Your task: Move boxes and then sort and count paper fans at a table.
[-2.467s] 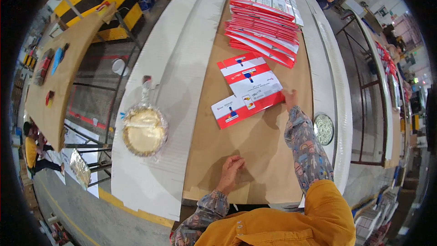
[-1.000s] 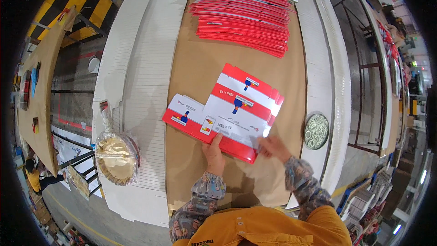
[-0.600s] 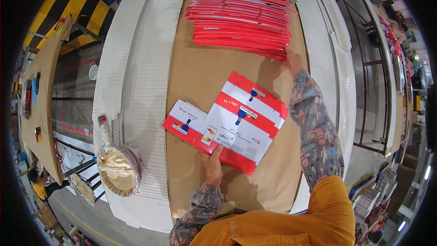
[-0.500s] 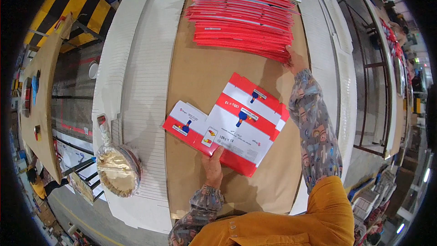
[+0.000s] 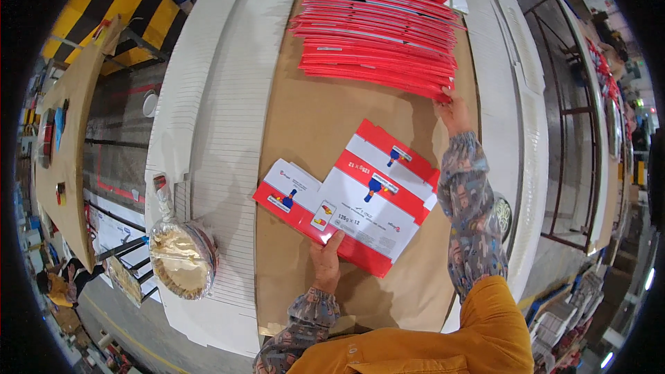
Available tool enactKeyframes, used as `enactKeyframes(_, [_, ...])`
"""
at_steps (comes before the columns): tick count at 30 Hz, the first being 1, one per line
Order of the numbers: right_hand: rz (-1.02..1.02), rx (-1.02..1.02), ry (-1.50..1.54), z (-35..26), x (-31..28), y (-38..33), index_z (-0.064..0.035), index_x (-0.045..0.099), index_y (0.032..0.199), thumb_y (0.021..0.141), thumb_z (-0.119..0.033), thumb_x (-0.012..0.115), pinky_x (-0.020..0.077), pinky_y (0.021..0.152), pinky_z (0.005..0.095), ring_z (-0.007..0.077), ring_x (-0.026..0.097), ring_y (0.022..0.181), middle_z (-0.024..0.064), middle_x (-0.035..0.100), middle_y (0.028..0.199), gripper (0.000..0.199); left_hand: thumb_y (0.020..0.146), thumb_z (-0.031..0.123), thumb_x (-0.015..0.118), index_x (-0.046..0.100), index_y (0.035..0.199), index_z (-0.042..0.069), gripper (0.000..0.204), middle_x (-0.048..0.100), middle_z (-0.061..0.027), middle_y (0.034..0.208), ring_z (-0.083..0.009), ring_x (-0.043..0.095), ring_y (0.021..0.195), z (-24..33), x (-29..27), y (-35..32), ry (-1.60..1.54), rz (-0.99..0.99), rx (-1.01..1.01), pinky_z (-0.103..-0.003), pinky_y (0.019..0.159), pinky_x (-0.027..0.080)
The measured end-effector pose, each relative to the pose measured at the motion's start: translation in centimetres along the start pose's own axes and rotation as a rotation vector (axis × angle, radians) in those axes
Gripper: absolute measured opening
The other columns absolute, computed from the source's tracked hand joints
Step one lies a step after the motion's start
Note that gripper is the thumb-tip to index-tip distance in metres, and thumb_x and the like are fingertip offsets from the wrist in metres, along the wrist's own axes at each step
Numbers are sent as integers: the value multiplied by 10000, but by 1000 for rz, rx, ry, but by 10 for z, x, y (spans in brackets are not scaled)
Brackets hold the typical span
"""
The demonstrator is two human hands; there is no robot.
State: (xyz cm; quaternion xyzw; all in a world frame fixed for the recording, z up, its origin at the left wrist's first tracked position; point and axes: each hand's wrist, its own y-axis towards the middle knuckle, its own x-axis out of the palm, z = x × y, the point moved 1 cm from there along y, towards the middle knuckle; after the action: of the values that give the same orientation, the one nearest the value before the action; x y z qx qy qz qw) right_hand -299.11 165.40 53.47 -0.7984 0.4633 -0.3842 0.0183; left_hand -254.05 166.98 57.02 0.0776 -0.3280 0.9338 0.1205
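A flat red-and-white printed carton blank [image 5: 374, 201] lies slantwise on the brown-covered work surface. My left hand [image 5: 325, 262] grips its near edge, thumb on top, with the fingers hidden beneath. Farther off, a long row of overlapping red-and-white flat cartons [image 5: 377, 34] leans together in a stack. At the stack's near right corner, my right hand [image 5: 455, 112] pinches the edge of the nearest carton.
On the left white layered sheets [image 5: 225, 125] stand a plastic-wrapped round container [image 5: 181, 260] and a brush-like tool [image 5: 161, 194]. A round greenish thing [image 5: 500, 216] shows beside my right sleeve. A metal-framed table [image 5: 571, 111] stands right; a board-topped table [image 5: 76, 138], left.
The view has shifted slightly. My right hand has come a little nearer at the stack's corner, and its sleeve now uncovers the round greenish thing. My left hand keeps its hold.
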Motion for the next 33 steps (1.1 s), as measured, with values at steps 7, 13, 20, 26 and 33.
enactKeyframes(7, [-76,20,-162,10,-41,-8,-86,517,1221,889,-196,561,490,876,424,221,531,1098,72,560,1203,352,800,58,667,541,1167,9,391,616,-63,1101,-164,590,982,-13,0,-4,57,-63,-42,-311,868,475])
enactKeyframes(13, [-54,79,-198,-5,-22,4,-47,557,1135,861,-202,585,512,733,350,222,603,911,106,614,1057,316,801,77,665,540,1149,-7,379,631,-86,1077,-165,591,988,-13,-9,-9,-48,-43,81,-315,857,482])
enactKeyframes(20, [-264,-511,-1106,-21,-71,-62,-3,590,999,867,-213,564,499,637,309,203,603,733,104,650,858,249,800,87,659,550,1141,-7,370,635,-93,1076,-174,597,980,-24,4,-1,-91,-27,97,-316,850,484])
enactKeyframes(26, [12,240,-156,-12,-23,-149,3,589,991,898,-217,530,491,572,278,191,596,683,90,648,823,246,776,40,645,550,1142,3,380,636,-101,1078,-198,604,975,-18,1,-2,-187,-73,123,-333,857,484])
enactKeyframes(33, [-115,216,-148,0,6,-262,6,585,1005,899,-200,529,513,632,291,196,605,761,117,636,929,238,785,29,626,486,1194,-11,434,596,-116,1122,-208,574,1007,-3,5,-17,-223,-117,37,-353,899,462])
